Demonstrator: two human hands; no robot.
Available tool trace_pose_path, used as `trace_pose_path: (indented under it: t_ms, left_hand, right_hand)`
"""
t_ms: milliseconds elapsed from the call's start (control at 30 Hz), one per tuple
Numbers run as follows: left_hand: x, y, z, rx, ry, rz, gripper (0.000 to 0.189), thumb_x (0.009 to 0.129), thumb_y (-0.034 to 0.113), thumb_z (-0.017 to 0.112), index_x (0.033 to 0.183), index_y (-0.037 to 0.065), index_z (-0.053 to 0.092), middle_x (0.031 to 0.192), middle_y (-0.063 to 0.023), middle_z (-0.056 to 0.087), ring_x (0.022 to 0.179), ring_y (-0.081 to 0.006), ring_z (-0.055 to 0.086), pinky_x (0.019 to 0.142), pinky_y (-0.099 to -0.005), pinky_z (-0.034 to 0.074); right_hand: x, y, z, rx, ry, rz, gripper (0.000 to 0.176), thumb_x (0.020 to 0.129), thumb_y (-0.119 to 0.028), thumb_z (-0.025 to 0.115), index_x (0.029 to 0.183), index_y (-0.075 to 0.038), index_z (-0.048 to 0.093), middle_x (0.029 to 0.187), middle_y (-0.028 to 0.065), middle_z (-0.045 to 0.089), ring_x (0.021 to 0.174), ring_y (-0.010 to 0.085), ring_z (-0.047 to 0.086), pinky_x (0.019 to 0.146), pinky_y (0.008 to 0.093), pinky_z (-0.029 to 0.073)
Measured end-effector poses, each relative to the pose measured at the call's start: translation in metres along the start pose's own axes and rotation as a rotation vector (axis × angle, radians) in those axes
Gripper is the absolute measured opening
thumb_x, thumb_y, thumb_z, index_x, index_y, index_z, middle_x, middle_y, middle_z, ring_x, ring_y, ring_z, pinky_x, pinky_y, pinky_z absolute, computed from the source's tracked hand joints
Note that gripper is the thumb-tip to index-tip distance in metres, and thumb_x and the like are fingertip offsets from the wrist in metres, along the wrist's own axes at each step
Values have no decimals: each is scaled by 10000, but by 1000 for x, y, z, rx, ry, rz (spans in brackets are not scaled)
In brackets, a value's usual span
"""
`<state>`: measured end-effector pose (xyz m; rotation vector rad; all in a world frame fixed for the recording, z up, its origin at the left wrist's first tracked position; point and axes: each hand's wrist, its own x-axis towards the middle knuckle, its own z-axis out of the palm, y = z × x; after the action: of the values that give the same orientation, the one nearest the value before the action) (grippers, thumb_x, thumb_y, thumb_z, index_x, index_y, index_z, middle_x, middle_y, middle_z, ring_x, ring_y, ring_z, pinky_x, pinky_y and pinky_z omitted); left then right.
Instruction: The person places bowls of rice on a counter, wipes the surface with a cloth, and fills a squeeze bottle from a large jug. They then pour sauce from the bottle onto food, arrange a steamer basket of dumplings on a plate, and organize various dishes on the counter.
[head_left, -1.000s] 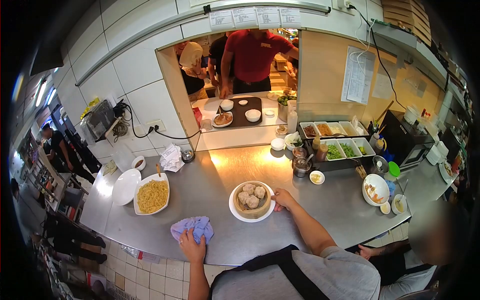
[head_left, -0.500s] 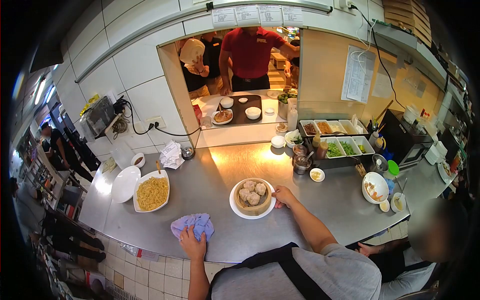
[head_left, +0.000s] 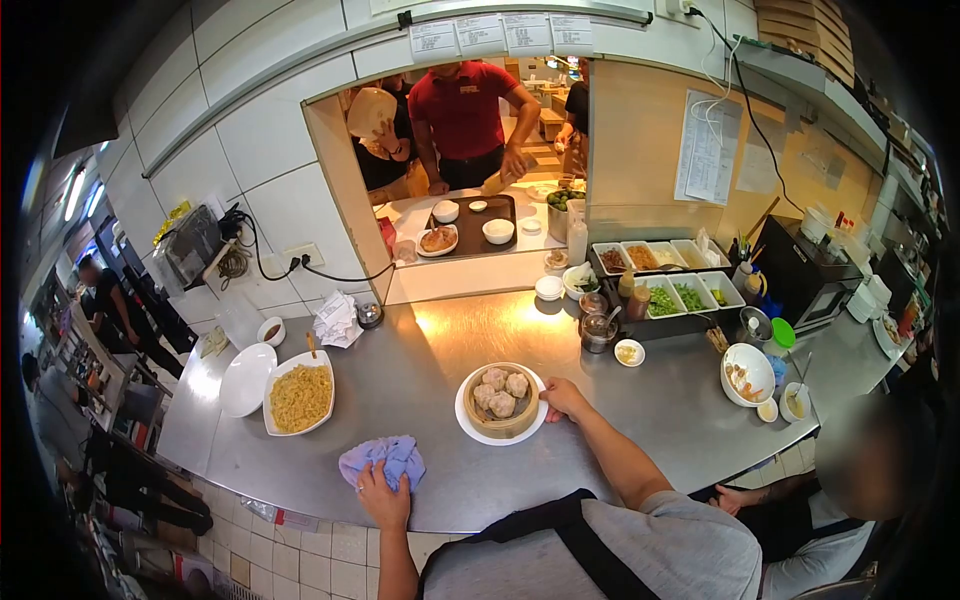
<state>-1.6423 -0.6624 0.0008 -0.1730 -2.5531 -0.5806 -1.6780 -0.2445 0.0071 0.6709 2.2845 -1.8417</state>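
A white plate (head_left: 461, 409) sits on the steel counter in front of me, carrying a round bamboo steamer (head_left: 503, 431). Several pale shumai-like dumplings (head_left: 500, 391) lie inside the steamer. My right hand (head_left: 566, 398) pinches the plate's right rim, with the thumb and fingers closed at the edge. Farther left, near the counter's front edge, a crumpled purple cloth (head_left: 385, 458) lies under my left hand (head_left: 383, 498). The fingers of that hand are bent over the cloth and grip it.
Fried rice in a white dish (head_left: 328, 407) stands left, beside an empty white plate (head_left: 249, 380). Condiment tubs (head_left: 662, 298) line the back right. A used bowl (head_left: 735, 391) stands right, near a seated co-worker. Beyond the pass window is a dark tray (head_left: 512, 240).
My view has shifted slightly. Both my hands keep their holds on the plate and the cloth. Behind the window, the person in red has brought an arm inward, holding a bottle-like object near the tray.
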Motion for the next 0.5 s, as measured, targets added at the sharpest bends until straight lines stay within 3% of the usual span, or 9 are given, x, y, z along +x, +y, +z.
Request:
trace_pose_path:
  t_ms: [133,500]
  left_hand:
    - [0,0,1,4,9,7,546,700,258,734,1177,65,552,1244,-181,505,1175,-375,446,937,-506,368]
    - [-1,-1,2,10,-6,-19,553,699,260,738,1183,76,544,1249,-181,497,1176,-373,443,933,-503,368]
  right_hand:
    - [-3,-2,-1,-2,-5,5,145,881,-118,566,966,-1,553,656,129,638,446,189,613,366,291,479]
    - [12,-3,-11,-35,-29,4,187,863,-83,564,1014,27,549,630,149,624,456,212,621,367,332,487]
